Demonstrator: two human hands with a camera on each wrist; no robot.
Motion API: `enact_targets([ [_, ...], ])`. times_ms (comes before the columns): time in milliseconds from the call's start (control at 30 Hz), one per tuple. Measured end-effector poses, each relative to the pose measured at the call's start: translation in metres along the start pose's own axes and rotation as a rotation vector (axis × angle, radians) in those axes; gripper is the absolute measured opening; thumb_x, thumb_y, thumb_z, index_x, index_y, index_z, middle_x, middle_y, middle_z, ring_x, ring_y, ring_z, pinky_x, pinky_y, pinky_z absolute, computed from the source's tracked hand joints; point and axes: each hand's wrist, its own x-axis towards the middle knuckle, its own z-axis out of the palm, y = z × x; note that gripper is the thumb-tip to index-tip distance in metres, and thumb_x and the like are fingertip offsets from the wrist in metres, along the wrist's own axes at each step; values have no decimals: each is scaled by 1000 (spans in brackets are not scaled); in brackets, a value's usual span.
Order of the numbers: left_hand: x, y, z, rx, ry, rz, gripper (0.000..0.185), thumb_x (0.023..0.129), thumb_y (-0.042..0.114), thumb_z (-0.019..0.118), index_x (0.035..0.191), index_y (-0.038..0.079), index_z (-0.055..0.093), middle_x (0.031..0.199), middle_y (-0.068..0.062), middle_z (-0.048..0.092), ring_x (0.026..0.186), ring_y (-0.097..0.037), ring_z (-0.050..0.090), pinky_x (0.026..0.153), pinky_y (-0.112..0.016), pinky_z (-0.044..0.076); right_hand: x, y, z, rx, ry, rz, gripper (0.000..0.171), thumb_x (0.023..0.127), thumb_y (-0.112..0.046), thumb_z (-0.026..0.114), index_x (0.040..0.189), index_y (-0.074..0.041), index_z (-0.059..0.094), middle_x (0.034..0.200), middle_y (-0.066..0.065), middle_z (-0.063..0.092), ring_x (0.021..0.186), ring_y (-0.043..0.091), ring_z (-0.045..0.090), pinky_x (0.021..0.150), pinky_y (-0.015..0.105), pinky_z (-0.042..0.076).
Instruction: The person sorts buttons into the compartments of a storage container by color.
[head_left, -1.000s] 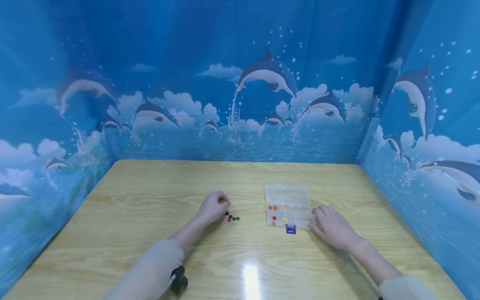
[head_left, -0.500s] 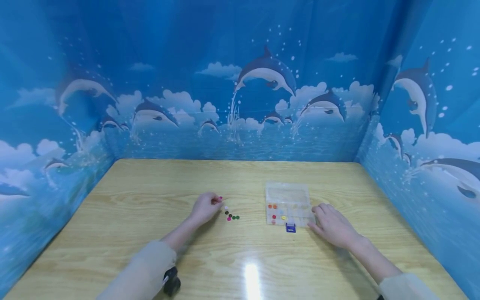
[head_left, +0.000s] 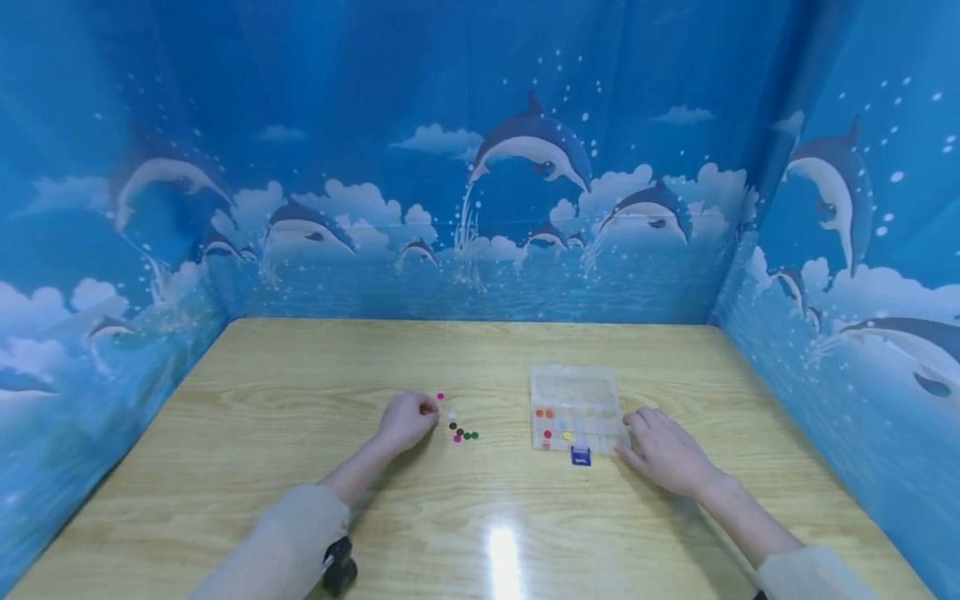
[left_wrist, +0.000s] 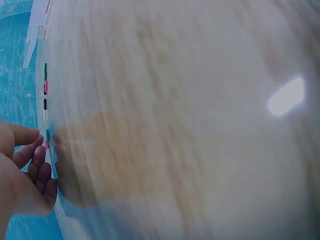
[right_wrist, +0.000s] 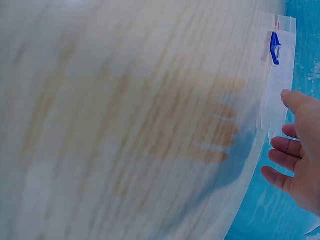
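Left hand (head_left: 406,419) curled by beads (head_left: 463,434); right hand (head_left: 663,451) relaxed (touching box (head_left: 574,400)).

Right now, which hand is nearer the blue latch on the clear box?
Right. The right hand rests just right of the blue latch, beside the clear box. The left hand is far left, by the small beads.

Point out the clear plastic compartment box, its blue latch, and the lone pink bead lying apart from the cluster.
Clear plastic compartment box (head_left: 573,387): head view, on the far, bare compartment.
Blue latch (head_left: 581,456): head view, middle of the clasp at the near edge.
Lone pink bead (head_left: 440,397): head view, centre of the bead.
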Motion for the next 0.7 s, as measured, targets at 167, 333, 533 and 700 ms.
enact_targets([
  [167,-1,0,-2,35,-13,0,7,76,5,67,83,4,69,77,-3,64,80,-23,57,78,-39,44,0,0,1,-1,-8,7,38,84,-25,67,104,5,55,98,15,56,90,30,55,74,43,48],
  [333,-1,0,-2,37,-32,-21,8,76,5,67,83,5,69,76,-2,63,78,-21,56,78,-39,43,0,1,1,3,-13,13,38,84,-25,67,104,5,55,98,14,56,90,30,55,75,43,48],
  [533,0,1,-2,54,-50,-45,6,76,5,68,81,7,68,73,0,60,74,-18,53,74,-37,43,0,0,0,7,-15,19,37,84,-24,67,104,4,56,98,14,56,90,30,55,74,43,48],
  [700,1,0,-2,54,-51,-41,5,75,6,69,79,8,67,73,1,60,73,-18,53,74,-38,43,0,0,0,11,-7,21,38,84,-25,67,104,4,56,98,14,56,90,30,55,74,43,48],
])
